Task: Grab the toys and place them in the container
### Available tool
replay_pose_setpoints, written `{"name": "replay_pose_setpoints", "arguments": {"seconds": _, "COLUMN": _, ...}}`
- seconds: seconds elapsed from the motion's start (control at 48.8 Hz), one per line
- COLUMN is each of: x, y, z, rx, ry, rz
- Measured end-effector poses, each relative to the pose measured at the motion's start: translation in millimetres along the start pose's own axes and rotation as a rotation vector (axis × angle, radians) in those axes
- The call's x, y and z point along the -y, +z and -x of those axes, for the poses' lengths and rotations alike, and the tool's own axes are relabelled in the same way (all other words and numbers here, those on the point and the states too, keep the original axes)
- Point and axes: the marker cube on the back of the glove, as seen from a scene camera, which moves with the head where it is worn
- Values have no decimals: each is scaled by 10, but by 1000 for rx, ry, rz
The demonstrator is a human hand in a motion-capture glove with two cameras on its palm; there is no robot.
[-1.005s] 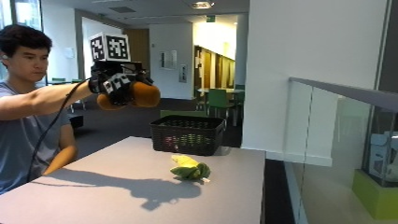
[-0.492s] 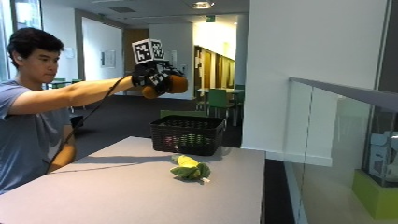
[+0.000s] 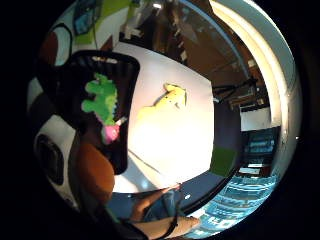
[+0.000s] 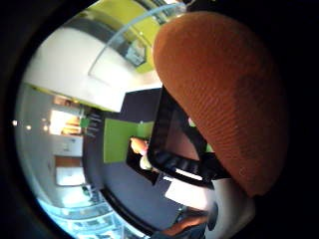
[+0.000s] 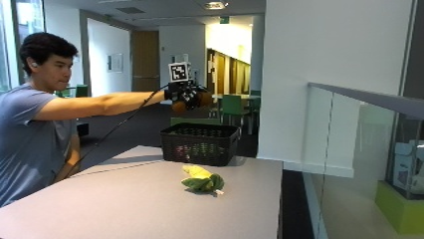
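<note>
My gloved right hand (image 5: 186, 94) is stretched out high above the black mesh basket (image 5: 199, 144) at the table's far end. It grips an orange plush toy (image 5: 180, 105), which bulks large in the thumb side palm view (image 4: 224, 94) and shows beside the basket in the other palm view (image 3: 95, 172). Inside the basket lie a green plush toy (image 3: 102, 97) and a small pink one (image 3: 111, 132). A yellow and green plush toy (image 5: 202, 180) lies on the table (image 5: 132, 209) in front of the basket (image 3: 107, 62).
A glass railing (image 5: 358, 149) runs along the table's right side. A white wall (image 5: 331, 74) stands just behind the basket. A cable (image 5: 109, 134) hangs from the hand toward the person.
The hand has carried the orange toy rightward and lower, from over the table's near left to directly above the basket. The toy on the table has not moved.
</note>
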Motion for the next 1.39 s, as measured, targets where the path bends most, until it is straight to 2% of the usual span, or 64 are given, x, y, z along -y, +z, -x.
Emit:
{"name": "replay_pose_setpoints", "arguments": {"seconds": 0.082, "x": -26, "y": 83, "z": 39, "rx": 35, "ry": -57, "rz": 42}}
{"name": "replay_pose_setpoints", "arguments": {"seconds": 0.226, "x": -29, "y": 100, "z": 69, "rx": 144, "ry": -52, "rz": 70}}
{"name": "replay_pose_setpoints", "arguments": {"seconds": 0.328, "x": -43, "y": 47, "z": 17, "rx": 100, "ry": -67, "rz": 56}}
{"name": "replay_pose_setpoints", "arguments": {"seconds": 0.41, "x": -142, "y": -31, "z": 328, "rx": 19, "ry": -73, "rz": 17}}
{"name": "replay_pose_setpoints", "arguments": {"seconds": 0.492, "x": -219, "y": -151, "z": 279, "rx": -24, "ry": -128, "rz": -14}}
{"name": "replay_pose_setpoints", "arguments": {"seconds": 0.595, "x": -256, "y": -275, "z": -151, "rx": -60, "ry": -94, "rz": -33}}
{"name": "replay_pose_setpoints", "arguments": {"seconds": 0.697, "x": -224, "y": -308, "z": -647, "rx": -106, "ry": 56, "rz": -41}}
{"name": "replay_pose_setpoints", "arguments": {"seconds": 0.861, "x": -181, "y": -287, "z": -1383, "rx": -150, "ry": 126, "rz": -35}}
{"name": "replay_pose_setpoints", "arguments": {"seconds": 0.984, "x": -96, "y": -192, "z": -1667, "rx": -130, "ry": 159, "rz": -11}}
{"name": "replay_pose_setpoints", "arguments": {"seconds": 1.271, "x": 349, "y": 565, "z": -2387, "rx": -132, "ry": 170, "rz": 58}}
{"name": "replay_pose_setpoints", "arguments": {"seconds": 1.394, "x": 401, "y": 889, "z": -2528, "rx": -151, "ry": -15, "rz": 84}}
